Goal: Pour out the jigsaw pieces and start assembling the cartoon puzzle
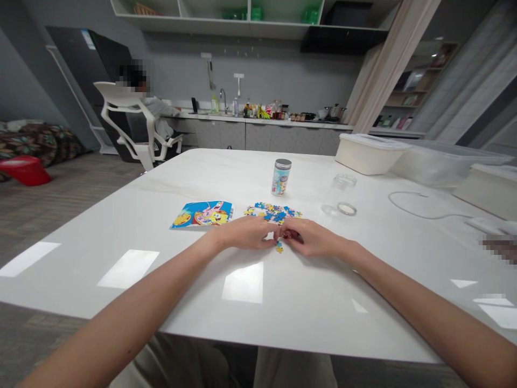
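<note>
White glossy tabletop [173, 275] supports a spread of jigsaw pieces [277, 211], located just beyond the two hands; its long axis runs left to right, with the right end slightly nearer the person. A small blue-and-yellow jigsaw section [279, 247] lies below the meeting fingertips; its long axis points toward the person, yellow end nearest, blue end at the fingers. The left hand [252, 233] enters from the lower left, back upward, fingers bent and pointing right, with a narrow gap between thumb and index finger. The right hand [309, 237] mirrors it from the lower right, fingers curled inward and pointing left, thumb close to the index finger. Both hands are partly closed; whether either grips a piece cannot be told, as the fingertips obscure the contact. A printed picture sheet [202, 214] lies beyond the left wrist, long axis left to right. A printed cylindrical canister [280, 180] stands upright behind the spread, silver lid uppermost.
</note>
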A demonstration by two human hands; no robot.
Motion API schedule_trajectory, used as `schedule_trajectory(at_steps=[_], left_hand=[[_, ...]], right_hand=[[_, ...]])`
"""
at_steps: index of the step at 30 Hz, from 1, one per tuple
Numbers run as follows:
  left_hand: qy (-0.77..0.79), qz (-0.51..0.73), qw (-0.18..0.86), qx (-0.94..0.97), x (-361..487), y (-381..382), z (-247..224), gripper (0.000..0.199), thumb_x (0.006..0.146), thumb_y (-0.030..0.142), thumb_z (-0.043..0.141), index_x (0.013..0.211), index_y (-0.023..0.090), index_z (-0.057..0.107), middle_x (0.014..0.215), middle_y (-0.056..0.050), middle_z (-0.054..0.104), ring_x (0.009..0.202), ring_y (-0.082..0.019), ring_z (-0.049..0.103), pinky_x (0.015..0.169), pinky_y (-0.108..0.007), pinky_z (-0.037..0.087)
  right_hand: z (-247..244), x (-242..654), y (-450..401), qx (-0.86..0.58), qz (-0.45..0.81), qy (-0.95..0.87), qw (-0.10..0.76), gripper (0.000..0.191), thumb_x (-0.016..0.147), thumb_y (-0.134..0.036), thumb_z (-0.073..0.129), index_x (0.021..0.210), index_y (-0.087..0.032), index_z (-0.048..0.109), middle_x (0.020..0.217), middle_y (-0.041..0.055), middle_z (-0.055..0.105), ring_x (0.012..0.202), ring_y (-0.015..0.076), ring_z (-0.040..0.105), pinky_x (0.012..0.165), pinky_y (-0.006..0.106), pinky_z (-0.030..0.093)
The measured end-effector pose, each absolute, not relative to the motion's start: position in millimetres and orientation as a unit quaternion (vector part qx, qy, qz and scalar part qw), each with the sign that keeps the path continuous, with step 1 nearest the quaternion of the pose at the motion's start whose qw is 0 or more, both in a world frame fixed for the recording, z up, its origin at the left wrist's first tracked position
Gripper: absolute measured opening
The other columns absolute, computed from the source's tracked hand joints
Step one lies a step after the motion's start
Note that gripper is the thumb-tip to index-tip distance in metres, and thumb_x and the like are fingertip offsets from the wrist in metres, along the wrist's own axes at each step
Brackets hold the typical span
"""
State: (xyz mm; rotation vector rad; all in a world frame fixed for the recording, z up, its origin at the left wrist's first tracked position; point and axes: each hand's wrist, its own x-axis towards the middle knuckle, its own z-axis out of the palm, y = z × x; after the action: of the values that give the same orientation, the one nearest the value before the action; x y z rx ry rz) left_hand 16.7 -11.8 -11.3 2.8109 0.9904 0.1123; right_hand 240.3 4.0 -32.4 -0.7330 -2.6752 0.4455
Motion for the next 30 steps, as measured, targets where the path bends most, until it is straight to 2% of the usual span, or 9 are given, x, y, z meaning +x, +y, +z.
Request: schedule_trajectory(at_steps=[6, 11, 15, 19, 26, 30], left_hand=[[0.332, 0.041, 0.078, 0.939, 17.3, -13.0, -10.9, 0.019, 0.089, 0.029, 0.052, 0.103, 0.023, 0.063, 0.07, 0.001, 0.065, 0.062, -0.014, 0.058, 0.057, -0.024, 0.037], [0.335, 0.037, 0.087, 0.937, 18.5, -14.1, -9.3, 0.022, 0.089, 0.038, 0.057, 0.105, 0.023, 0.063, 0.069, 0.001, 0.065, 0.063, -0.015, 0.058, 0.057, -0.024, 0.037], [0.339, 0.028, 0.074, 0.937, 19.0, -14.8, -8.5, 0.018, 0.09, 0.031, 0.055, 0.104, 0.025, 0.065, 0.069, 0.002, 0.065, 0.062, -0.014, 0.057, 0.057, -0.023, 0.037], [0.33, 0.033, 0.053, 0.942, 18.6, -13.6, -11.0, 0.019, 0.091, 0.03, 0.052, 0.105, 0.025, 0.063, 0.067, 0.002, 0.064, 0.06, -0.013, 0.057, 0.056, -0.023, 0.036], [0.356, 0.069, -0.008, 0.932, 19.9, -15.4, -8.4, 0.029, 0.092, 0.039, 0.049, 0.112, 0.019, 0.055, 0.066, 0.0, 0.064, 0.057, -0.015, 0.058, 0.055, -0.024, 0.038], [0.382, 0.072, -0.052, 0.92, 21.4, -17.1, -5.6, 0.034, 0.093, 0.043, 0.048, 0.113, 0.016, 0.053, 0.065, -0.002, 0.065, 0.058, -0.018, 0.06, 0.057, -0.027, 0.04]], right_hand=[[-30.7, 240.2, 3.6, -0.292, 0.149, -0.931, 0.162, 0.028, 0.077, -0.006, 0.048, 0.1, -0.02, 0.054, 0.085, 0.0024, 0.061, 0.073, 0.016, 0.055, 0.069, 0.029, 0.041], [-31.8, 240.8, 5.1, -0.297, 0.144, -0.928, 0.173, 0.034, 0.074, -0.001, 0.044, 0.099, -0.02, 0.054, 0.081, 0.0014, 0.059, 0.073, 0.0157, 0.055, 0.069, 0.028, 0.041], [-32.2, 241.6, 5.0, -0.299, 0.139, -0.927, 0.181, 0.038, 0.071, 0.001, 0.044, 0.101, -0.02, 0.055, 0.082, 0.0016, 0.058, 0.074, 0.0159, 0.054, 0.069, 0.028, 0.041], [-30.0, 240.6, 2.9, -0.288, 0.16, -0.924, 0.195, 0.034, 0.072, 0.0, 0.046, 0.097, -0.02, 0.056, 0.084, 0.002, 0.059, 0.073, 0.0155, 0.053, 0.07, 0.029, 0.041], [-31.4, 229.6, 7.1, -0.292, 0.389, -0.823, 0.292, 0.012, 0.077, -0.017, 0.059, 0.088, -0.02, 0.055, 0.086, 0.0022, 0.062, 0.074, 0.0141, 0.056, 0.067, 0.028, 0.046], [-32.9, 225.5, 10.1, -0.312, 0.535, -0.718, 0.316, 0.028, 0.068, -0.024, 0.074, 0.088, -0.02, 0.055, 0.08, -0.0002, 0.06, 0.073, 0.0142, 0.058, 0.068, 0.03, 0.048]])
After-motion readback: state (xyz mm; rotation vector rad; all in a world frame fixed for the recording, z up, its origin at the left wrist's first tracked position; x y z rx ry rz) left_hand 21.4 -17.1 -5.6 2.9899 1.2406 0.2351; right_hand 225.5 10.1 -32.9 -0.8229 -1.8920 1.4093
